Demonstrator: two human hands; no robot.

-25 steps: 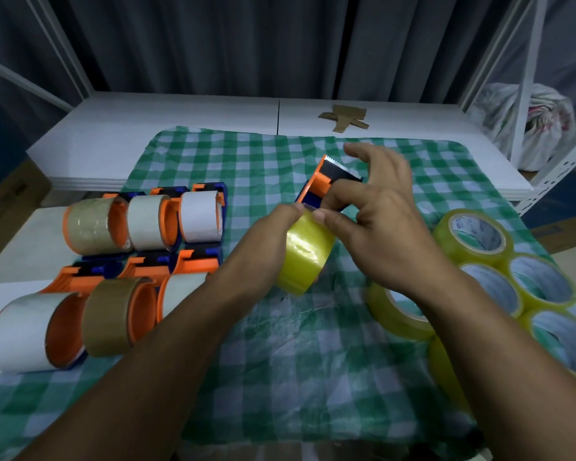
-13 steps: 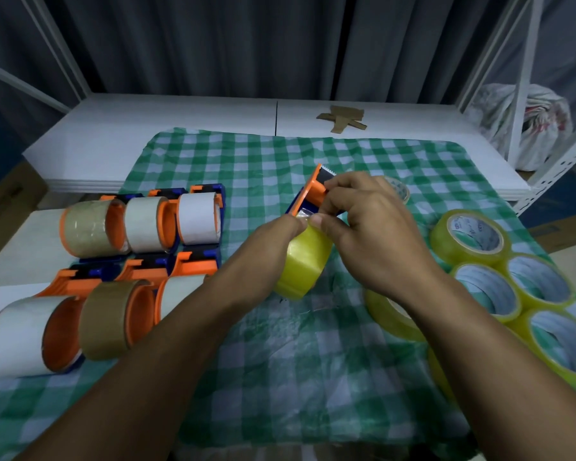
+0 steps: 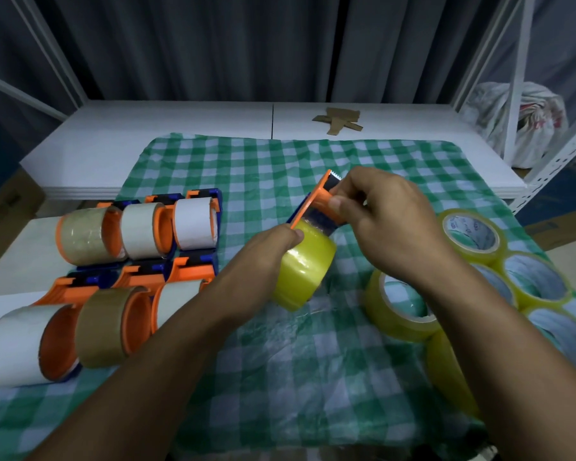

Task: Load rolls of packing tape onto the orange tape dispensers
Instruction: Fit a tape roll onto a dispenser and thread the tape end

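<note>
An orange tape dispenser with a yellow tape roll on it is held above the checked cloth. My left hand grips the roll end from the left. At the dispenser's front part, near the toothed blade, my right hand pinches with thumb and fingers; a clear strip of tape runs from the roll up to there.
Several loaded orange dispensers lie in two rows at the left. Several loose yellow rolls lie at the right, partly under my right forearm. A cardboard scrap lies on the white table. A metal rack stands at the right.
My right hand's fingers have curled from spread above the blade down onto the dispenser's front. Dispenser and roll have stayed about where they were.
</note>
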